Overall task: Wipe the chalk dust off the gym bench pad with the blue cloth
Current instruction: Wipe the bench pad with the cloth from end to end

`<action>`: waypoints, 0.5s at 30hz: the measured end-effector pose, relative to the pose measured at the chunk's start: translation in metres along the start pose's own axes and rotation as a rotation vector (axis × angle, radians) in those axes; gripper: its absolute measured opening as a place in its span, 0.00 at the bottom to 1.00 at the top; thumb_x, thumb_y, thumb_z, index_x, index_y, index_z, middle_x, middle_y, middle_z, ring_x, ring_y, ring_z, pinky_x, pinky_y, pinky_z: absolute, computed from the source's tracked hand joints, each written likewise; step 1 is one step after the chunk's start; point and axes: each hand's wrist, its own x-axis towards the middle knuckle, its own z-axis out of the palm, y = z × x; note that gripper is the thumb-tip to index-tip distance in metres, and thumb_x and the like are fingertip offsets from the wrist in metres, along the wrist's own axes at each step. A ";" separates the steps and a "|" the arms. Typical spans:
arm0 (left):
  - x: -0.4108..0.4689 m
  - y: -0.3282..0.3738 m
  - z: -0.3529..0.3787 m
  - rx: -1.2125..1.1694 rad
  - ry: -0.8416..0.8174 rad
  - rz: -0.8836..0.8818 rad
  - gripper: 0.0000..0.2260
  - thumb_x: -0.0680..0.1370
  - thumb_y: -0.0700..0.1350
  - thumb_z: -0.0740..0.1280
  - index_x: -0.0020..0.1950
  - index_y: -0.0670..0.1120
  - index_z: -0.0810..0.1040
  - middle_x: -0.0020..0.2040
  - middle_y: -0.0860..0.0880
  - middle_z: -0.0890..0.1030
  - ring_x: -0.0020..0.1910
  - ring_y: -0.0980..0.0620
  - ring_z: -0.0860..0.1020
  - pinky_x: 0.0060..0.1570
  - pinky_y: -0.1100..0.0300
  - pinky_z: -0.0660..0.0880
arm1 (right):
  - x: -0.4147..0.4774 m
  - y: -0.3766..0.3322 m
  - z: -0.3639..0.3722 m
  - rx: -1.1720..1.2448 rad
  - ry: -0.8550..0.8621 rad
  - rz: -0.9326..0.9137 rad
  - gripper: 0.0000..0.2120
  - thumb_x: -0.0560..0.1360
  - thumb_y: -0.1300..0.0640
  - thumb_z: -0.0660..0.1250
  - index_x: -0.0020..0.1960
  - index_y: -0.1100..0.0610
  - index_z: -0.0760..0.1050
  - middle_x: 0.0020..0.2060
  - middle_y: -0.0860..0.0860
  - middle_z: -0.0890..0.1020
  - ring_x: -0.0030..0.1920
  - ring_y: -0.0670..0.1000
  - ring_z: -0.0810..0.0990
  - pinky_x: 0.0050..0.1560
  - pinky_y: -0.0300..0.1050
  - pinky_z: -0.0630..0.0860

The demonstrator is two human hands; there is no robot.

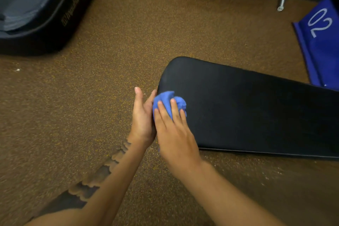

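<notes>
I see speckled brown floor [82, 115]. On it: dark case [55, 29] top left, blue mat [322, 51] marked 02 on the right. Black pad [256, 112] over the floor, with blue cloth [165, 97] bunched on its near end.

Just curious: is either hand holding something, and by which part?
Nothing is gripped: the right hand presses the bunched blue cloth onto the bench pad, fingers on top; left hand open alongside.

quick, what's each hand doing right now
left hand: open, fingers straight, at the end of the bench pad beside the blue cloth
right hand: open, flat fingers pressing the cloth onto the pad
</notes>
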 end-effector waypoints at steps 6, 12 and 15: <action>0.003 -0.002 -0.001 -0.007 -0.010 -0.011 0.38 0.77 0.71 0.47 0.75 0.45 0.66 0.65 0.42 0.79 0.66 0.44 0.77 0.72 0.48 0.65 | 0.011 0.002 0.004 -0.047 0.003 0.014 0.28 0.72 0.62 0.47 0.70 0.63 0.67 0.69 0.57 0.70 0.71 0.63 0.63 0.68 0.60 0.66; 0.000 -0.002 0.007 -0.013 -0.018 0.058 0.36 0.80 0.66 0.44 0.76 0.41 0.64 0.71 0.41 0.74 0.71 0.47 0.72 0.72 0.51 0.64 | 0.101 0.024 -0.003 -0.017 -0.008 0.074 0.29 0.76 0.63 0.52 0.75 0.62 0.51 0.76 0.56 0.51 0.75 0.63 0.43 0.74 0.60 0.48; 0.001 -0.003 0.008 -0.031 -0.039 0.056 0.37 0.80 0.65 0.42 0.76 0.40 0.64 0.71 0.40 0.73 0.71 0.46 0.71 0.72 0.51 0.66 | 0.136 0.034 -0.010 0.018 0.021 0.147 0.29 0.77 0.63 0.57 0.75 0.62 0.52 0.76 0.55 0.52 0.75 0.63 0.44 0.74 0.59 0.48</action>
